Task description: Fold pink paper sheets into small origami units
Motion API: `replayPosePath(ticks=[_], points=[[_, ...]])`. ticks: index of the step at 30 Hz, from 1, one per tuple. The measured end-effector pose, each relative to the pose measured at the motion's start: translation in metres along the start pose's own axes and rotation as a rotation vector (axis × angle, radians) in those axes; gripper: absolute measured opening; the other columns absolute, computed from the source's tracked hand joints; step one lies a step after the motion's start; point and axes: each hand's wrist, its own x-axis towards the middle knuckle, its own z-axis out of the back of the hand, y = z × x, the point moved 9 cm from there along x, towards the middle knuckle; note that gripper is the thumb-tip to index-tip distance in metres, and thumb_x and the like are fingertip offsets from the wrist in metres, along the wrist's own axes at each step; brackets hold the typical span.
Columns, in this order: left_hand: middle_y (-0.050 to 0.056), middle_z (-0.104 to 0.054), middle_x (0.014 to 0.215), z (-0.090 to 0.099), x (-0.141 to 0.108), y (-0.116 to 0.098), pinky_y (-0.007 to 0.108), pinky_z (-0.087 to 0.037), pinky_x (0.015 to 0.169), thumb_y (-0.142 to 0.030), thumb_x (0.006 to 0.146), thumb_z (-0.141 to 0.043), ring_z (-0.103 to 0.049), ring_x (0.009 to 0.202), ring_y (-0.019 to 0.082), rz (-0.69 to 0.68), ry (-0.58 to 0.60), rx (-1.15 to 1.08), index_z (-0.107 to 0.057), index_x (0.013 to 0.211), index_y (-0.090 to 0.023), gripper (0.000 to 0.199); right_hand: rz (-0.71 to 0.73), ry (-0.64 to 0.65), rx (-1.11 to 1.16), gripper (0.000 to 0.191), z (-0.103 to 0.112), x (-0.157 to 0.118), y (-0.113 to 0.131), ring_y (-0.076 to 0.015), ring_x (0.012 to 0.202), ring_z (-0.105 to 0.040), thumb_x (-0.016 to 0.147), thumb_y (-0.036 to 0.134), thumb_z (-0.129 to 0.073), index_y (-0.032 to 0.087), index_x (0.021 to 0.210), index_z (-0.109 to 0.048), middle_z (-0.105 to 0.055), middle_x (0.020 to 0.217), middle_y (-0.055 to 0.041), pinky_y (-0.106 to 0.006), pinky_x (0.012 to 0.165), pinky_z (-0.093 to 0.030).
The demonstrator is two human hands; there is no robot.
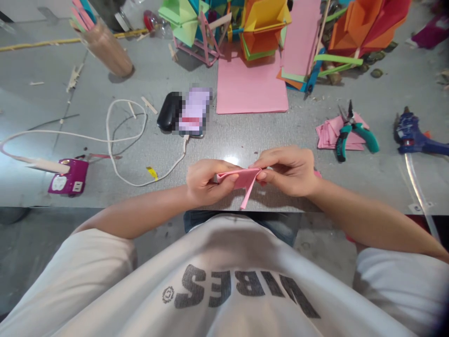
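A folded piece of pink paper (246, 177) is held between both hands near the table's front edge, with a narrow strip of it hanging down. My left hand (212, 181) is closed on its left end, the thumb lying across the front. At the right end, my right hand (288, 170) pinches the fold between thumb and fingers. Part of another pink piece shows behind my right hand, mostly hidden. Beyond the hands, a stack of pink sheets (251, 89) lies flat on the grey table (273, 133).
Green-handled pliers (351, 133) rest on small pink pieces at the right, beside a blue glue gun (412, 133). A phone (194, 110), black case (170, 111), white cable (109, 140) and purple adapter (74, 177) lie left. Colourful paper shapes (264, 23) stand at the back.
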Motion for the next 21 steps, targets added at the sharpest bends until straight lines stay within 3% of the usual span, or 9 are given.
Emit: replayPosePath(ticks=[6, 11, 16, 21], points=[[0.003, -0.092, 0.095, 0.0, 0.0, -0.005, 0.026, -0.067, 0.062, -0.03, 0.113, -0.076, -0.089, 0.077, 0.019, -0.072, -0.062, 0.0, -0.08, 0.121, -0.028, 0.01, 0.045, -0.055, 0.034, 0.017, 0.002, -0.002, 0.001, -0.0085, 0.063, -0.072, 0.099, 0.015, -0.096, 0.022, 0.114, -0.092, -0.082, 0.079, 0.003, -0.019, 0.059, -0.055], [0.007, -0.094, 0.101, -0.004, 0.003, -0.008, 0.025, -0.071, 0.069, -0.02, 0.11, -0.075, -0.091, 0.083, 0.02, -0.108, 0.011, -0.079, -0.08, 0.124, -0.023, 0.015, 0.03, -0.04, 0.033, 0.015, 0.002, -0.003, 0.001, -0.0125, 0.061, -0.072, 0.1, 0.032, -0.098, 0.028, 0.114, -0.094, -0.086, 0.083, 0.0, -0.026, 0.057, -0.057], [0.004, -0.094, 0.102, -0.002, 0.005, -0.01, 0.025, -0.073, 0.071, -0.023, 0.113, -0.075, -0.092, 0.086, 0.019, -0.112, 0.02, -0.072, -0.08, 0.125, -0.026, 0.014, -0.01, -0.041, -0.019, 0.016, 0.004, -0.004, -0.002, -0.0146, 0.055, -0.07, 0.099, 0.044, -0.099, 0.031, 0.109, -0.095, -0.084, 0.078, -0.0007, -0.03, 0.054, -0.058], [0.004, -0.094, 0.103, -0.003, 0.007, -0.013, 0.025, -0.072, 0.069, -0.025, 0.114, -0.075, -0.092, 0.085, 0.019, -0.122, 0.022, -0.068, -0.081, 0.126, -0.028, 0.014, 0.05, -0.066, -0.015, 0.011, 0.003, -0.004, 0.005, -0.0137, 0.063, -0.076, 0.101, 0.031, -0.097, 0.028, 0.111, -0.093, -0.087, 0.083, -0.0011, -0.026, 0.057, -0.059]])
